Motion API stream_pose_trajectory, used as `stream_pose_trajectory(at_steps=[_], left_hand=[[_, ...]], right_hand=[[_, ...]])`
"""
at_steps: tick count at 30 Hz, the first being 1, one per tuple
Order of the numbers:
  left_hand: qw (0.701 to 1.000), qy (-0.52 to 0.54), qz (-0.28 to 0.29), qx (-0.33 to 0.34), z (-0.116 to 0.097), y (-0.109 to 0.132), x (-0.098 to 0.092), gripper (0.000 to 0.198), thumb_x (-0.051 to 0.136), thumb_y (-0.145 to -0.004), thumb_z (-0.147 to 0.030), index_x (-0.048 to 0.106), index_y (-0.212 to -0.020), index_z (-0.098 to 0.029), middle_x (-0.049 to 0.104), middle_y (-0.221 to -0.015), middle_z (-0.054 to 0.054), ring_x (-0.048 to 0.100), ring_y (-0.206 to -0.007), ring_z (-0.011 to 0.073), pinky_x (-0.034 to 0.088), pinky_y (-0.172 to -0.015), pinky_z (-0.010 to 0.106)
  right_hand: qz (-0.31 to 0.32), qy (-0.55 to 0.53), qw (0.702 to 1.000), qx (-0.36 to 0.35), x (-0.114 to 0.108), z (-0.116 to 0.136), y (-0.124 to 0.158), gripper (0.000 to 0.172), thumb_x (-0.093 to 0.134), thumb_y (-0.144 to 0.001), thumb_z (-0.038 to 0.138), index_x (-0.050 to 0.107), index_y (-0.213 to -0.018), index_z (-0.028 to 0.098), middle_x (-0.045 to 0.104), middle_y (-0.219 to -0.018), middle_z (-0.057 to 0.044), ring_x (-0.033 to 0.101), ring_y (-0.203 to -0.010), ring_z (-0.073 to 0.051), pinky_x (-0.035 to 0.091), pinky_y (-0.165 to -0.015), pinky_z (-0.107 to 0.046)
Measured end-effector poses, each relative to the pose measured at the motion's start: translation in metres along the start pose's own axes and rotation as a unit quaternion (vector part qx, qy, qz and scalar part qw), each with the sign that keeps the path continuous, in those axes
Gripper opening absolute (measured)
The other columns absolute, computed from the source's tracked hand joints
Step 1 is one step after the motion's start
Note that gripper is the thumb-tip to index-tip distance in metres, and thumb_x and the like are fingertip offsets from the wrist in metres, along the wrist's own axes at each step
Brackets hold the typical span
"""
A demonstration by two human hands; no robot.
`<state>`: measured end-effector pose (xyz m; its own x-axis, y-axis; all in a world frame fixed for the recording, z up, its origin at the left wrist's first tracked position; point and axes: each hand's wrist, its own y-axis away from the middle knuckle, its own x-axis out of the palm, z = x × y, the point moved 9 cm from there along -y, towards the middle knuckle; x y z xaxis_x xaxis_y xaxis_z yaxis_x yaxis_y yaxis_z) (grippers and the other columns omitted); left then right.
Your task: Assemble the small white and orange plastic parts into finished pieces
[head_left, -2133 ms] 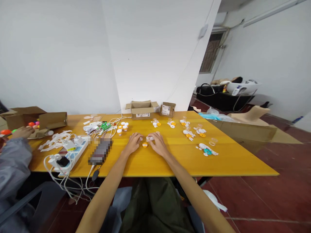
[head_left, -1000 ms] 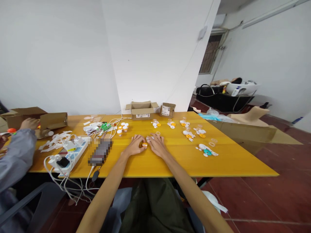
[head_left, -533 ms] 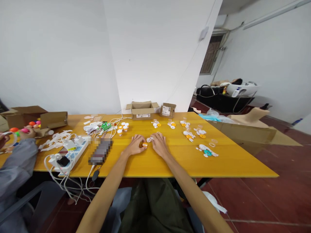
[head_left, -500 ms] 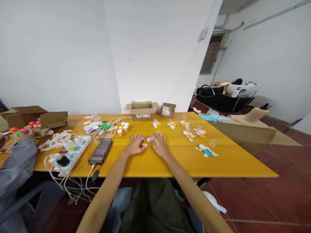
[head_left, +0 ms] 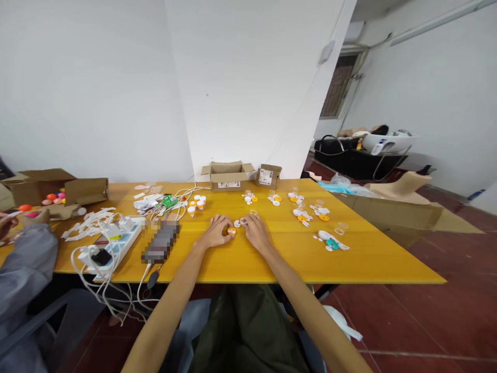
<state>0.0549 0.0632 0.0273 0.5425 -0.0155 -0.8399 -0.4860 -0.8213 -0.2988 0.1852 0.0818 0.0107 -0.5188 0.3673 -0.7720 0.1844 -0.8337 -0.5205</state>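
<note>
My left hand (head_left: 217, 231) rests on the yellow table (head_left: 272, 264) with its thumb and fingers closed round a small orange and white round piece (head_left: 232, 231). Just right of that piece lies a white disc (head_left: 236, 224) with holes. My right hand (head_left: 254, 231) is beside the disc, its fingertips on a small white round part (head_left: 243, 221) that they partly hide. A clear ring (head_left: 253, 212) lies beyond the right fingers. Several white and orange assembled pieces (head_left: 196, 204) stand behind my left hand.
Small part clusters lie rightward, one with a teal disc (head_left: 332, 244). Two cardboard boxes (head_left: 228, 181) (head_left: 268, 176) stand at the back. Leftward are a pixelated dark device (head_left: 161, 242), a power strip (head_left: 123, 243), white cables and another person's sleeve (head_left: 31, 259).
My right hand has shifted slightly right, away from the white disc, and the clear ring shows more. My left hand is nearly still. The other person's hands have moved slightly.
</note>
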Motion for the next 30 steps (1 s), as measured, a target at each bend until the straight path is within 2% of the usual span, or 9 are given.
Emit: stream_pose_trajectory(at_steps=[4, 7, 11, 15, 22, 30], left_hand=[[1.0, 0.003, -0.001, -0.007, 0.0, 0.0, -0.001, 0.016, 0.066, -0.077, -0.025, 0.06, -0.092, -0.025, 0.059, -0.109, 0.003, 0.047, -0.106, 0.0251, 0.036, -0.095, 0.044], [1.0, 0.006, 0.002, -0.011, 0.0, 0.0, 0.0, 0.013, 0.064, -0.079, -0.026, 0.06, -0.091, -0.025, 0.06, -0.109, 0.003, 0.047, -0.106, 0.0254, 0.036, -0.095, 0.044], [1.0, 0.008, 0.004, -0.011, 0.0, 0.0, 0.0, 0.011, 0.062, -0.08, -0.027, 0.06, -0.091, -0.025, 0.06, -0.108, 0.004, 0.047, -0.107, 0.0258, 0.036, -0.095, 0.044], [1.0, 0.012, 0.0, -0.009, 0.0, 0.0, 0.001, 0.013, 0.064, -0.08, -0.029, 0.061, -0.092, -0.026, 0.06, -0.108, 0.004, 0.047, -0.108, 0.0262, 0.036, -0.095, 0.044], [0.999, 0.009, -0.034, -0.006, -0.003, 0.0, -0.004, 0.015, 0.061, -0.084, -0.031, 0.06, -0.098, -0.026, 0.062, -0.104, 0.003, 0.049, -0.103, 0.0248, 0.036, -0.093, 0.042], [0.999, 0.002, -0.052, -0.009, -0.004, 0.002, -0.005, 0.021, 0.062, -0.082, -0.031, 0.06, -0.102, -0.026, 0.062, -0.103, 0.005, 0.049, -0.106, 0.0274, 0.036, -0.094, 0.044]], right_hand=[[-0.026, -0.057, 0.998, 0.025, -0.008, -0.003, -0.001, 0.018, 0.051, -0.088, 0.014, 0.062, -0.078, 0.024, 0.069, -0.089, -0.009, 0.062, -0.089, -0.024, 0.046, -0.08, -0.034], [-0.044, -0.149, 0.987, 0.043, -0.013, -0.006, -0.001, 0.016, 0.051, -0.088, 0.021, 0.06, -0.076, 0.023, 0.069, -0.085, -0.007, 0.063, -0.083, -0.023, 0.048, -0.076, -0.034], [-0.033, -0.301, 0.952, 0.05, -0.01, -0.006, -0.004, 0.019, 0.05, -0.088, 0.034, 0.057, -0.074, 0.024, 0.066, -0.075, -0.003, 0.061, -0.072, -0.02, 0.049, -0.071, -0.032], [-0.013, -0.399, 0.916, 0.052, -0.004, -0.007, -0.006, 0.027, 0.056, -0.083, 0.048, 0.055, -0.071, 0.024, 0.062, -0.069, 0.0, 0.058, -0.068, -0.019, 0.048, -0.067, -0.031], [0.019, -0.472, 0.878, 0.071, 0.002, -0.007, -0.005, 0.037, 0.062, -0.076, 0.059, 0.057, -0.069, 0.023, 0.062, -0.069, 0.0, 0.059, -0.068, -0.018, 0.049, -0.067, -0.031], [0.073, -0.52, 0.848, 0.072, 0.007, 0.0, -0.004, 0.037, 0.071, -0.07, 0.057, 0.061, -0.072, 0.022, 0.066, -0.072, -0.001, 0.062, -0.069, -0.017, 0.051, -0.066, -0.03]])
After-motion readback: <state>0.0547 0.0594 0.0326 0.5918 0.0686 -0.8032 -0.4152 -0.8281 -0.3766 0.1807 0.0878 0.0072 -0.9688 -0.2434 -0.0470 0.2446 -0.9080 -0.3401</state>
